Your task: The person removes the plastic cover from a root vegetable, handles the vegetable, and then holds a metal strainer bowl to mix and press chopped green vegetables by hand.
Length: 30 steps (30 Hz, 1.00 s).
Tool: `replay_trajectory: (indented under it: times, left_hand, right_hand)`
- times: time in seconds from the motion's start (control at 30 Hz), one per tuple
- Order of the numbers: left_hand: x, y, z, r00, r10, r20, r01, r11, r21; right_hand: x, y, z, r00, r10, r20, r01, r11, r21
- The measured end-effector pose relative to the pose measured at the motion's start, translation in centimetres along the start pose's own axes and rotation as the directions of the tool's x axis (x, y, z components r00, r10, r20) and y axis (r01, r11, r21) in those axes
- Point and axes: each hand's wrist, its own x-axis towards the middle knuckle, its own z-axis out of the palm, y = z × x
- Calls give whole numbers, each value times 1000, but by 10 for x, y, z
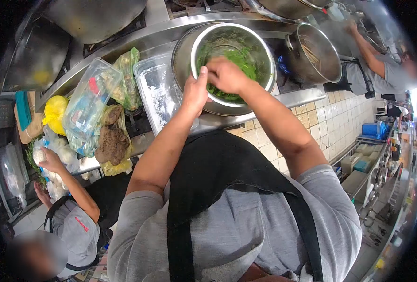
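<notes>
A deep steel bowl (pixel 268 50) tilts towards me, with bright green leafy bits (pixel 240 58) in its bottom and stuck to its wall. My left hand (pixel 196 94) grips the bowl's near left rim, its thumb lying along the edge. Inside the bowl, over the greens, is my right hand (pixel 227 75). Its fingers are bent but smeared by motion, so what they hold, if anything, does not show. The bowl rests on a wider round metal pot (pixel 180 61). Left of it lies a clear plastic tray (pixel 158 77) with white residue inside.
A steaming pot (pixel 333 61) with utensils stands on the right, near a blue burner flame (pixel 282 63). Plastic containers (pixel 88 98), a yellow bag (pixel 56 113) and brown lumpy roots (pixel 112 143) crowd the left. One co-worker's hand (pixel 51 160) holds a white bag; another person (pixel 382 70) works far right.
</notes>
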Motion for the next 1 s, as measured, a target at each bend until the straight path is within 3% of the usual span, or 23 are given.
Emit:
replay_trajectory:
  times: [0.07, 0.1, 0.17, 0.2, 0.23, 0.27, 0.3, 0.33, 0.4, 0.47, 0.53, 0.57, 0.6, 0.67, 0.73, 0.8, 0.87, 0.97, 1.0]
  left_hand:
    - [-2, 3, -3, 999, -32, -16, 31, 998, -58]
    - [-9, 11, -3, 999, 10, -50, -12, 999, -53]
    - [-11, 16, -6, 994, 48, -99, -54, 997, -63]
    - [-9, 16, -10, 993, 47, -105, -54, 996, -66]
    - [-8, 17, -12, 997, 17, -72, -24, 995, -97]
    - [-7, 18, -14, 999, -12, -33, 7, 992, -125]
    - [-6, 19, -14, 999, -51, 16, 53, 982, -179]
    - [-7, 16, -10, 998, -49, 26, 53, 983, -175]
    - [-12, 7, 0, 996, 90, -10, -90, 995, -51]
    - [-16, 10, 3, 994, 103, -34, -104, 994, -15]
    - [-17, 15, -1, 999, -23, 28, 29, 977, -211]
    - [-20, 17, -1, 999, -33, 23, 37, 973, -229]
    - [-21, 16, 0, 999, -38, 22, 42, 972, -231]
    - [-22, 15, 1, 999, 21, 35, -14, 984, -178]
    - [-27, 18, 4, 999, 13, 39, -5, 981, -192]
    - [-25, 17, 3, 999, 5, 39, 3, 979, -206]
    - [-23, 11, -6, 999, -28, 46, 36, 983, -183]
    - [-28, 13, -5, 1000, -19, -2, 18, 979, -201]
    - [-30, 13, -5, 1000, -7, -31, 1, 980, -198]
  right_hand:
    - [-14, -12, -13, 950, 105, 293, -106, 994, -13]
    - [-20, -16, -23, 951, 105, 293, -105, 994, -13]
    - [-30, -19, -45, 999, 4, 53, -3, 1000, -14]
    - [-32, -19, -53, 998, 0, 58, 1, 1000, -13]
    - [-35, -19, -59, 952, 194, 235, -229, 965, 130]
    - [-37, -19, -62, 839, 344, 422, -464, 857, 223]
    - [-37, -4, -52, 858, 246, 450, -358, 916, 182]
    - [-35, 3, -47, 860, 254, 443, -362, 915, 180]
    - [-27, 14, -37, 852, 394, 344, -405, 914, -43]
    - [-23, 19, -42, 872, 386, 302, -403, 915, -5]
    - [-18, 20, -60, 830, 419, 369, -512, 835, 203]
    - [-16, 17, -73, 836, 443, 324, -539, 775, 329]
    - [-15, 15, -78, 837, 506, 209, -544, 722, 427]
    - [-11, 24, -74, 855, 514, -74, -479, 835, 269]
    - [-15, 35, -37, 868, 346, -357, -342, 937, 78]
    - [-25, 25, -11, 961, 220, -165, -227, 974, -24]
    - [-33, -1, -13, 953, 265, 144, -290, 937, 193]
    - [-30, -3, -28, 928, 371, 40, -362, 868, 339]
    - [-28, 8, -27, 918, 354, -178, -325, 929, 175]
